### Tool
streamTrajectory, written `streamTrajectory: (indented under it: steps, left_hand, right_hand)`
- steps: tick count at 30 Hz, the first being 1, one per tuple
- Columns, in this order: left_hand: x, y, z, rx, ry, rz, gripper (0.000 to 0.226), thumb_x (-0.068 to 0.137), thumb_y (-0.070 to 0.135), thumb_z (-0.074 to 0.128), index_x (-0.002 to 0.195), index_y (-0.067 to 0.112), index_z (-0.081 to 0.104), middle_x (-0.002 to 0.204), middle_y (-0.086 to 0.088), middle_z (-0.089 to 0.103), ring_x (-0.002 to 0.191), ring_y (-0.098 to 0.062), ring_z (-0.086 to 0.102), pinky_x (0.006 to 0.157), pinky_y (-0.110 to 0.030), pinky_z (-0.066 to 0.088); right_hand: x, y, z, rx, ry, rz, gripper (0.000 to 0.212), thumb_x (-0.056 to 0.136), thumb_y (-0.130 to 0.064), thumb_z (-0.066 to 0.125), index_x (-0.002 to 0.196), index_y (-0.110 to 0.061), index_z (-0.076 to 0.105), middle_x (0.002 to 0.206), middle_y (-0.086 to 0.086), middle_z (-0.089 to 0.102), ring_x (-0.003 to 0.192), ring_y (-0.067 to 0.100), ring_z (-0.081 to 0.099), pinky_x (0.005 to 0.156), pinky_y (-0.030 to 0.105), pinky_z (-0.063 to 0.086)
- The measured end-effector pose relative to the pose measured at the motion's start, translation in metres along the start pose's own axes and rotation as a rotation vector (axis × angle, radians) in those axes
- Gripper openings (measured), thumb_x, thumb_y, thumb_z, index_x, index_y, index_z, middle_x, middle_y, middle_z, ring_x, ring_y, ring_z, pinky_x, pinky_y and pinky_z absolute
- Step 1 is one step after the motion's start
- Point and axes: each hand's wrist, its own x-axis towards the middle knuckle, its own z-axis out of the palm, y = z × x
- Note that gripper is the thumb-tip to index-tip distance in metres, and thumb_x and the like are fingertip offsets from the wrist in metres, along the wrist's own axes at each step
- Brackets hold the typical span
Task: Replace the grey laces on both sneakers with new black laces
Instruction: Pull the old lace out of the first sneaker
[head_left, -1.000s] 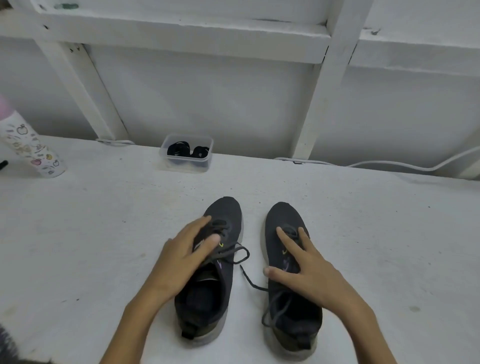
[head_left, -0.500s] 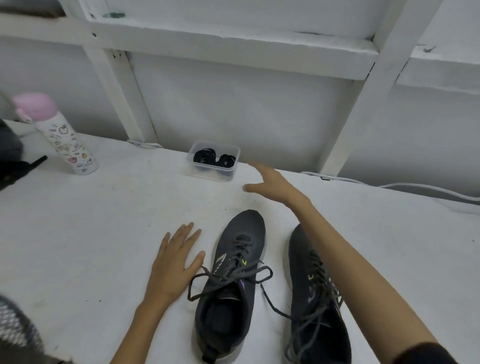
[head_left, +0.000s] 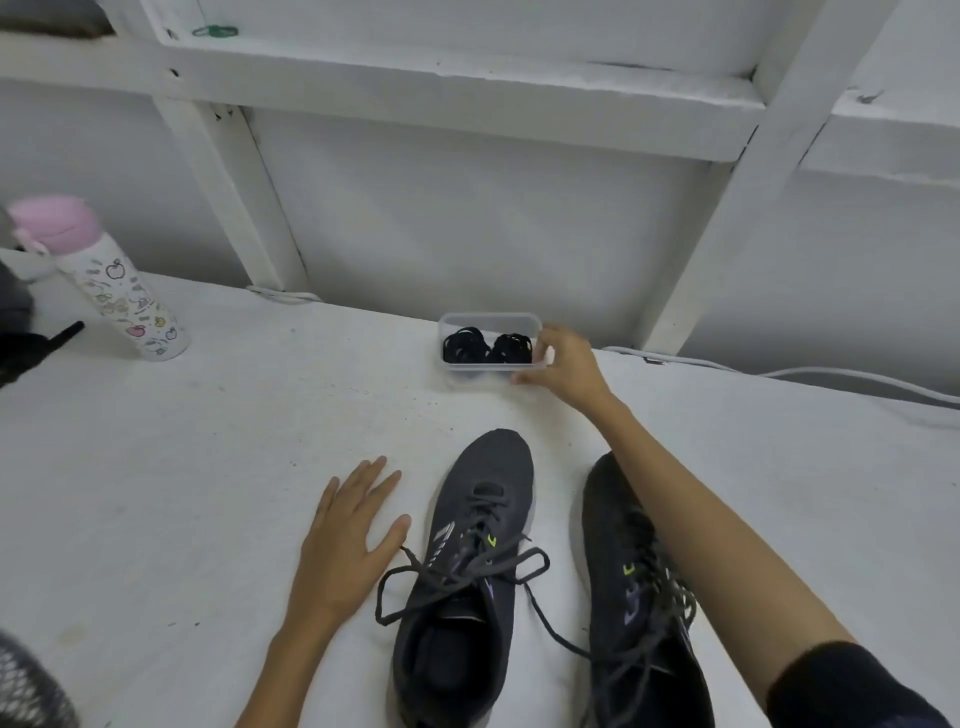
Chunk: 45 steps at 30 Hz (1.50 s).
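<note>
Right hand (head_left: 563, 364) grasps the right end of a clear plastic tub (head_left: 488, 315) at the counter's far edge, fingers curled over the rim and thumb on the near wall. Left hand (head_left: 345, 545) is released, lying flat with straight fingers on the counter (head_left: 182, 493), just beside the left sneaker (head_left: 493, 467).

The tub is lidless and holds two coiled bundles of black laces (head_left: 464, 345), side by side; nothing else shows inside. The tub looks light and thin-walled, so it is likely to slide or flex. A hold across the rim or the short wall suits it. The coils are soft and limp and will probably spring loose once lifted, so each is best pinched as a whole bundle.

Both sneakers sit toes-away at the near edge, the right sneaker (head_left: 618, 519) partly under the right forearm. The grey laces (head_left: 467, 569) are still threaded on both, with a slack bow on the left one. They are soft cord, best taken by a free end near the top eyelets.

A pink-capped bottle (head_left: 111, 291) leans at the far left. A white cable (head_left: 831, 376) runs along the far edge.
</note>
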Motion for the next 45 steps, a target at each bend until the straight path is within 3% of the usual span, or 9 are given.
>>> streamTrajectory:
  steps: [5,17,22,26,28,31,37,41,45]
  left_hand:
    - [0.000,0.004,-0.002,-0.018,-0.005,-0.009,0.058,0.089,0.062,0.037,0.141,0.038,0.042,0.153,0.026,0.023,0.140,0.017,0.003,0.120,-0.025,0.004]
    - [0.001,0.004,-0.005,0.002,-0.064,0.010,0.072,0.085,0.068,0.029,0.143,0.028,0.046,0.153,0.020,0.026,0.143,0.007,0.013,0.117,-0.013,-0.005]
    - [0.000,0.008,-0.009,-0.002,-0.085,-0.011,0.072,0.085,0.068,0.028,0.144,0.029,0.044,0.153,0.021,0.025,0.142,0.011,0.010,0.116,-0.012,-0.006]
    - [0.000,0.011,-0.010,-0.066,-0.080,-0.060,0.068,0.084,0.070,0.038,0.140,0.032,0.047,0.151,0.025,0.026,0.143,0.009,0.012,0.118,-0.016,-0.003]
    - [-0.004,0.028,-0.022,-0.351,-0.114,-0.199,0.059,0.083,0.063,0.057,0.135,0.037,0.049,0.145,0.032,0.032,0.144,0.004,0.019,0.121,-0.026,0.004]
    - [-0.021,0.066,-0.046,-0.779,-0.211,-0.288,0.064,0.076,0.050,0.062,0.137,0.040,0.048,0.143,0.033,0.041,0.137,0.013,0.026,0.113,-0.022,0.020]
    - [-0.054,0.097,-0.037,-0.741,-0.370,-0.146,0.083,0.066,0.014,0.066,0.142,0.036,0.041,0.145,0.030,0.040,0.134,0.011,0.035,0.103,-0.003,0.031]
    - [-0.051,0.098,-0.031,-0.694,-0.208,-0.289,0.082,0.078,-0.024,0.047,0.135,0.033,0.053,0.130,0.018,0.059,0.117,0.013,0.052,0.096,-0.007,0.040]
    - [-0.042,0.095,-0.032,-0.665,-0.107,-0.308,0.073,0.078,-0.027,0.042,0.124,0.025,0.065,0.113,0.017,0.069,0.108,0.007,0.061,0.088,-0.004,0.045]
  right_hand:
    - [-0.068,0.065,-0.070,0.219,0.131,0.160,0.040,0.064,-0.009,0.089,0.073,0.003,0.052,0.132,-0.017,0.054,0.118,0.000,0.054,0.090,0.017,0.046]
    - [-0.192,0.161,-0.174,0.467,0.605,0.307,0.035,0.073,0.012,0.075,0.075,-0.014,0.053,0.141,0.007,0.054,0.123,0.014,0.058,0.087,0.016,0.050]
    - [-0.199,0.169,-0.182,0.437,0.625,0.345,0.035,0.073,0.008,0.077,0.076,-0.017,0.053,0.143,0.009,0.052,0.126,0.019,0.056,0.101,0.033,0.045]
    - [-0.206,0.154,-0.177,0.298,0.642,0.365,0.057,0.076,0.003,0.077,0.108,-0.039,0.054,0.153,-0.002,0.037,0.137,0.012,0.039,0.116,0.047,0.033]
    - [-0.215,0.132,-0.168,0.297,0.692,0.300,0.074,0.081,0.003,0.073,0.131,-0.042,0.042,0.154,-0.007,0.033,0.140,0.006,0.030,0.119,0.044,0.027]
    - [-0.239,0.088,-0.137,0.580,0.593,0.243,0.074,0.086,0.004,0.066,0.140,-0.037,0.038,0.153,-0.014,0.036,0.141,0.004,0.033,0.116,0.040,0.030]
    - [-0.310,0.024,-0.059,0.786,-0.113,0.248,0.100,0.061,-0.029,0.083,0.145,-0.049,0.033,0.151,-0.027,0.035,0.139,-0.008,0.031,0.112,0.031,0.033]
    - [-0.317,0.006,-0.025,0.707,0.061,0.285,0.094,0.051,-0.031,0.074,0.140,-0.040,0.044,0.153,-0.025,0.032,0.132,-0.017,0.034,0.095,0.004,0.039]
    - [-0.305,0.001,-0.011,0.762,0.237,0.346,0.075,0.061,-0.018,0.069,0.131,-0.041,0.056,0.147,-0.024,0.042,0.132,-0.010,0.040,0.102,0.015,0.038]
